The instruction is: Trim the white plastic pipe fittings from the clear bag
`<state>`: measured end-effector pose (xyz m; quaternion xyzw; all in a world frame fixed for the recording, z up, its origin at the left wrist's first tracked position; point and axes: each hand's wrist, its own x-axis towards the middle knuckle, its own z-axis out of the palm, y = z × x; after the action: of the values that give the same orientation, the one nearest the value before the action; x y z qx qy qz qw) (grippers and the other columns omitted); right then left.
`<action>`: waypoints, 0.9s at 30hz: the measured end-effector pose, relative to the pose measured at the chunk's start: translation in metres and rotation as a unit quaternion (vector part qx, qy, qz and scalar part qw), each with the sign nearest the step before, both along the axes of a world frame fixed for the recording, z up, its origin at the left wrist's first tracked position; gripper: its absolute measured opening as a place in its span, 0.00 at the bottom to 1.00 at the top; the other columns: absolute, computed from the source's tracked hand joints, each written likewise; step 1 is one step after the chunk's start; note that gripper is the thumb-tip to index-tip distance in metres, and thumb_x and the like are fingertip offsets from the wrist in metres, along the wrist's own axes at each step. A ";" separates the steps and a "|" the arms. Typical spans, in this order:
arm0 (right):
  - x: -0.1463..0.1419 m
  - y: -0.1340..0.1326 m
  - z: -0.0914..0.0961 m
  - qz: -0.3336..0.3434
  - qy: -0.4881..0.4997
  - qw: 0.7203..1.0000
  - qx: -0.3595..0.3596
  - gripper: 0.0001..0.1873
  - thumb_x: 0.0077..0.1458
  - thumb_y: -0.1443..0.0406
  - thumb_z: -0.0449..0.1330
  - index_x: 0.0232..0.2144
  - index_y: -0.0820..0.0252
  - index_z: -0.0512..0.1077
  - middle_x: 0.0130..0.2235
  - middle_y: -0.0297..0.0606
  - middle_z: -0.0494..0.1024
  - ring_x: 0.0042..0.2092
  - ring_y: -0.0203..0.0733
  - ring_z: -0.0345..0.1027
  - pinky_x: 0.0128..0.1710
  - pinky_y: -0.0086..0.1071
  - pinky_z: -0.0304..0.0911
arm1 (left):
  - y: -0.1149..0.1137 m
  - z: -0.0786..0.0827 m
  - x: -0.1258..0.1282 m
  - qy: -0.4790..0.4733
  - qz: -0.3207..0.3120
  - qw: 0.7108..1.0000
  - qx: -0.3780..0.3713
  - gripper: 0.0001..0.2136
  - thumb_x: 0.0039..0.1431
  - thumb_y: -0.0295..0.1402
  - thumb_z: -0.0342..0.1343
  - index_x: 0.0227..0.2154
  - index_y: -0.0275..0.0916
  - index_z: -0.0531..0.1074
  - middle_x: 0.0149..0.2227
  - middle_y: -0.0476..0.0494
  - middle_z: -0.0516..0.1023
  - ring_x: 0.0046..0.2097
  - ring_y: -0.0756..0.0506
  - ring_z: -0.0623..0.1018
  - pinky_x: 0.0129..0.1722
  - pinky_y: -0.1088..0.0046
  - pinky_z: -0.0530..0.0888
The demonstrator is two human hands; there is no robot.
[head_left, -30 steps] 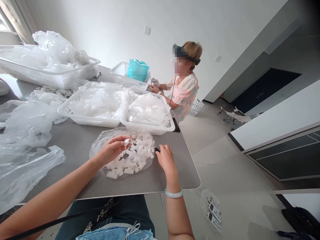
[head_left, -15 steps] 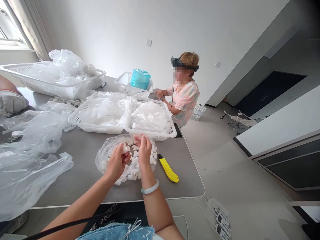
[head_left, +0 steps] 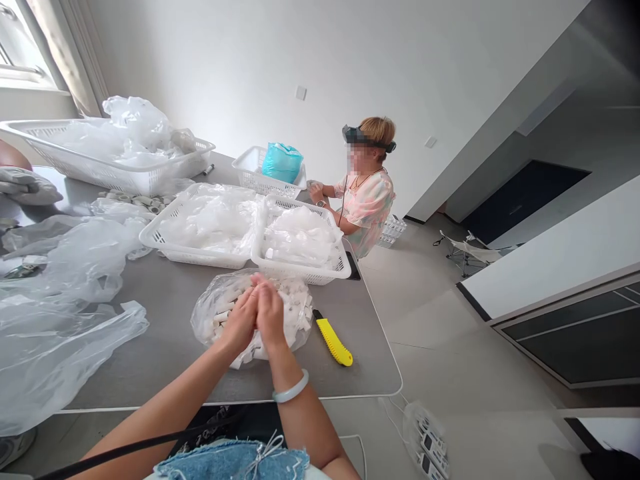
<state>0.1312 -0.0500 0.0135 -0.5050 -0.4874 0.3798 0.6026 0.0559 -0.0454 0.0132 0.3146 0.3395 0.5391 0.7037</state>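
Note:
My left hand (head_left: 242,321) and my right hand (head_left: 269,307) are pressed together, palms facing, above a clear plastic bag (head_left: 203,313). Their fingers are closed against each other, and whatever lies between them is hidden. Spread in the opened bag are many short white plastic pipe fittings (head_left: 299,303), some tube-shaped. A pale bangle circles my right wrist. To the right of the bag lies a yellow utility knife (head_left: 335,343) with a black tip, touched by neither hand.
Two white baskets (head_left: 200,256) of bagged white parts stand just beyond. A larger basket (head_left: 145,181) and loose plastic bags (head_left: 85,260) are at left. A blue bag (head_left: 282,163) sits in a far basket. A co-worker (head_left: 370,193) sits across; a gloved hand (head_left: 30,187) shows at left.
My hands have come together from apart. A white fitting seen in my left hand is now out of sight. The gloved hand at left has shifted slightly.

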 end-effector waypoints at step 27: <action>0.020 -0.031 -0.004 0.021 -0.260 0.964 0.047 0.19 0.59 0.69 0.55 0.50 0.57 0.76 0.63 0.47 0.68 0.68 0.52 0.55 0.65 0.52 0.59 | 0.001 0.019 -0.019 0.123 -0.058 0.988 0.072 0.23 0.44 0.47 0.71 0.43 0.43 0.81 0.28 0.46 0.79 0.33 0.43 0.78 0.31 0.71 0.76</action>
<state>0.1517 -0.0814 0.0099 -0.5474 -0.6551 0.2243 0.4699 0.0374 -0.0446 0.0322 0.4475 0.3648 0.4779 0.6620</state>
